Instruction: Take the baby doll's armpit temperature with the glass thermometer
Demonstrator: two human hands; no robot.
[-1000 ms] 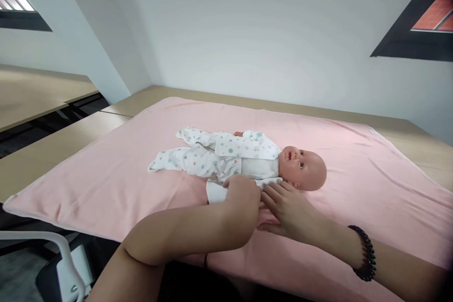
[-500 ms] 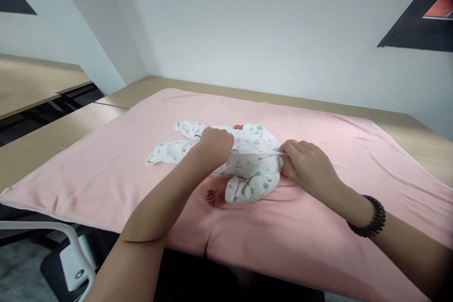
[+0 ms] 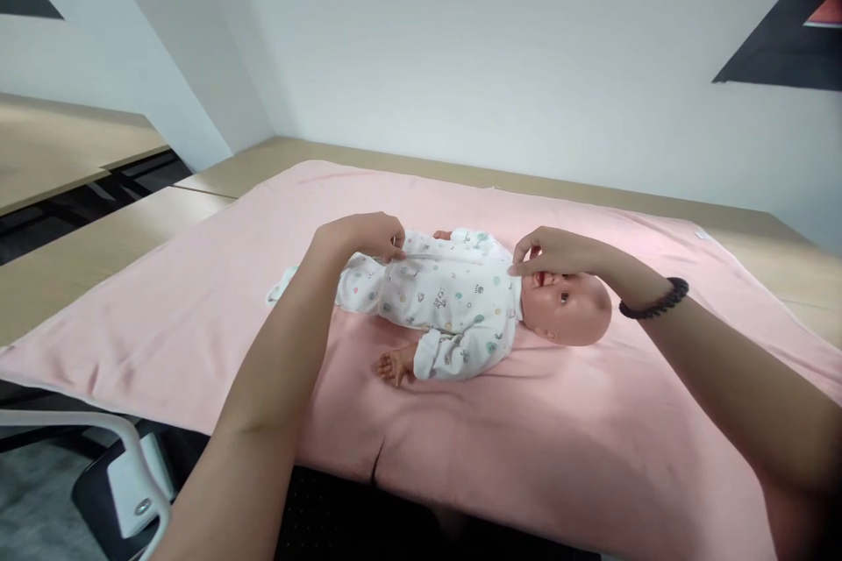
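Observation:
A baby doll [image 3: 572, 308] lies on its back on a pink blanket [image 3: 592, 447], head to the right. It wears a white printed sleepsuit [image 3: 447, 298]. My left hand [image 3: 365, 237] pinches the suit's front edge near the doll's hip. My right hand [image 3: 549, 252] pinches the same edge at the collar, just over the doll's chin. The fabric edge runs taut between the two hands. One bare doll hand [image 3: 393, 365] sticks out of the near sleeve. A dark bead bracelet [image 3: 654, 300] is on my right wrist.
The blanket covers a wooden table [image 3: 98, 254] that meets a white wall [image 3: 460, 44] at the back. A white chair armrest [image 3: 98, 429] stands at the lower left, below the table's front edge. More tabletops [image 3: 59, 149] lie at far left.
Both hands rose from the doll's near sleeve, pulled the near flap of the suit across the chest, and now hold its edge stretched along the doll's far side. The doll's face shows again.

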